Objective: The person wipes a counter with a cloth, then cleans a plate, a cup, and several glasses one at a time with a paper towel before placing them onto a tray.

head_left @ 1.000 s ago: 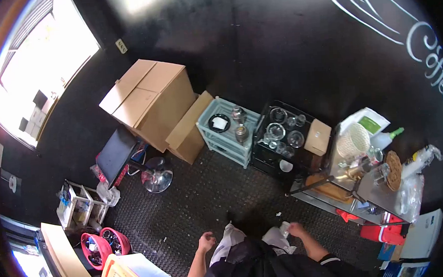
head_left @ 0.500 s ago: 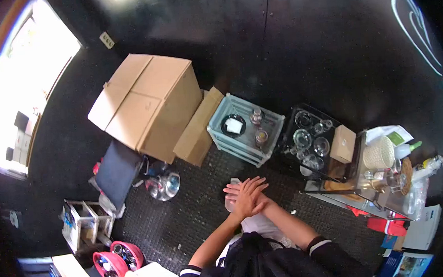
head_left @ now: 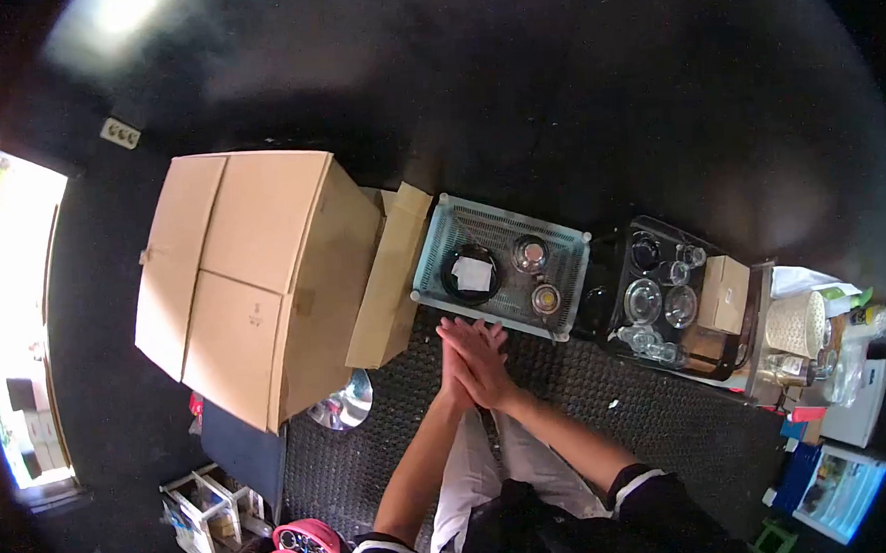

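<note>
My left hand [head_left: 454, 376] and my right hand [head_left: 484, 366] are pressed palm against palm in front of my legs, with fingers stretched out. No object shows between them. Just beyond the fingertips stands a pale blue-grey plastic crate [head_left: 500, 213]. On it lie a black round dish with a white paper [head_left: 473, 274] on top and two glass jars, one [head_left: 530, 255] farther back and one [head_left: 545, 299] nearer.
A big cardboard box [head_left: 250, 226] and a narrow carton [head_left: 393, 279] stand left of the crate. To the right, a black tray [head_left: 651, 228] holds several glass vessels and a small box [head_left: 724, 295]. A woven basket [head_left: 794, 324] and pink containers [head_left: 311, 534] also show.
My hands have gone from lying crossed, one over the other, to palm against palm, nearer the crate. The view has shifted, and a clear item beneath the hands no longer shows.
</note>
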`<state>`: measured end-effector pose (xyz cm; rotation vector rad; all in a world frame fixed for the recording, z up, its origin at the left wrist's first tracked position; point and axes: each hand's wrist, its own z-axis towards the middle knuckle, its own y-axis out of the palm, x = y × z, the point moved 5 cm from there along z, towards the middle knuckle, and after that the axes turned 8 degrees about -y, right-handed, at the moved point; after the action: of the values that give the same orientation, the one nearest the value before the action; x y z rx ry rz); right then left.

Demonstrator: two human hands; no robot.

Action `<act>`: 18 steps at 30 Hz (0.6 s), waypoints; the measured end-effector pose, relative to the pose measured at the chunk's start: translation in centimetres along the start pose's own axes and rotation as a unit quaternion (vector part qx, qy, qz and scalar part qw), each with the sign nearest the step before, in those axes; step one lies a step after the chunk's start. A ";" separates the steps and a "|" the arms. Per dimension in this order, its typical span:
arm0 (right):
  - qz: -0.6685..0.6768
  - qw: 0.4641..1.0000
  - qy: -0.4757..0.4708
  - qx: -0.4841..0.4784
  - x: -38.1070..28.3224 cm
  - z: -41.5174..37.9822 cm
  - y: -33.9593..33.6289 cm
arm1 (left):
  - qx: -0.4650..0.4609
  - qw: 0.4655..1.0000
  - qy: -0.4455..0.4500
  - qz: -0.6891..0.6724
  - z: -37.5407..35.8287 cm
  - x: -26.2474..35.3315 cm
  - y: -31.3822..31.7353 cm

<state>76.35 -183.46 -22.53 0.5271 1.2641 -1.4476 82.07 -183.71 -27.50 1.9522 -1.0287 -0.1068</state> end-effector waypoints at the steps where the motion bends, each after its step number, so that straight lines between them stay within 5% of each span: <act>1: 0.000 1.000 0.006 0.002 1.1 0.7 0.0 | -0.071 0.993 -0.041 -0.082 0.3 0.7 0.2; 4: -0.118 0.988 -0.009 -0.097 5.4 1.2 1.0 | -0.124 0.977 -0.092 -0.146 3.3 1.9 -3.5; 6: -0.161 0.978 0.033 -0.130 10.8 0.5 2.3 | -0.295 0.923 -0.130 -0.212 5.7 2.2 -6.2; 7: -0.159 0.981 0.046 -0.101 14.2 -0.4 3.2 | 0.003 0.996 -0.089 -0.023 6.1 2.6 -7.5; 9: -0.205 0.933 0.163 -0.248 20.3 -0.5 4.6 | 0.069 0.994 -0.061 0.062 7.6 2.9 -10.9; 10: -0.208 0.929 0.189 -0.240 22.5 0.5 4.7 | 0.127 0.980 -0.023 0.149 8.2 3.3 -12.7; 12: -0.209 0.923 0.221 -0.235 25.3 1.8 5.6 | 0.141 0.983 -0.022 0.112 9.2 3.5 -14.9; 14: -0.321 0.930 0.163 -0.068 25.8 3.1 5.1 | 0.155 0.985 -0.017 0.078 9.9 3.7 -16.0; 18: -0.390 0.907 0.150 -0.050 28.4 2.2 6.8 | 0.160 0.976 0.038 0.144 11.0 5.2 -16.4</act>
<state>74.35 -196.45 -48.66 0.1638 1.9206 -1.9854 90.67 -190.61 -44.61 2.0470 -1.3287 0.3108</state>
